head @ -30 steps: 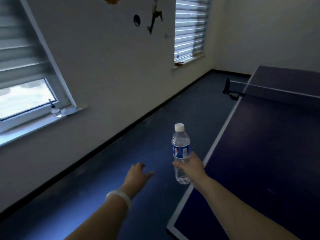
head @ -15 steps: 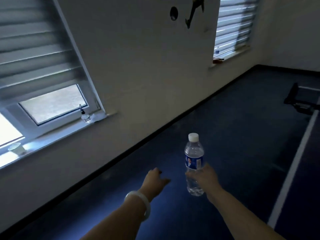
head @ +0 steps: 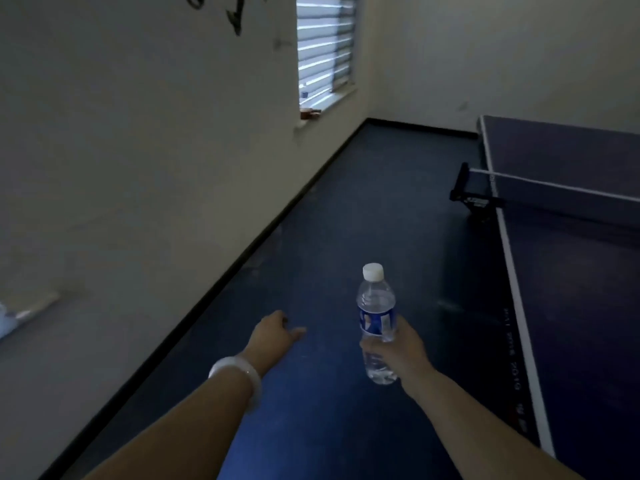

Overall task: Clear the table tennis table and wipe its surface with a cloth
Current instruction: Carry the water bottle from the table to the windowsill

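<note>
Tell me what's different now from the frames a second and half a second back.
Mostly the view moved: it swung left toward the near window, then back right, so the table tennis table and its net show again. The right hand still grips the upright, capped water bottle over the floor beside the table. The left hand stays empty, fingers loosely curled, bracelet on its wrist. Nothing was let go.

Right hand [head: 398,348] grips upright water bottle [head: 375,306] over blue floor [head: 346,209]; left hand [head: 273,332] empty; table [head: 571,271] at right.
</note>
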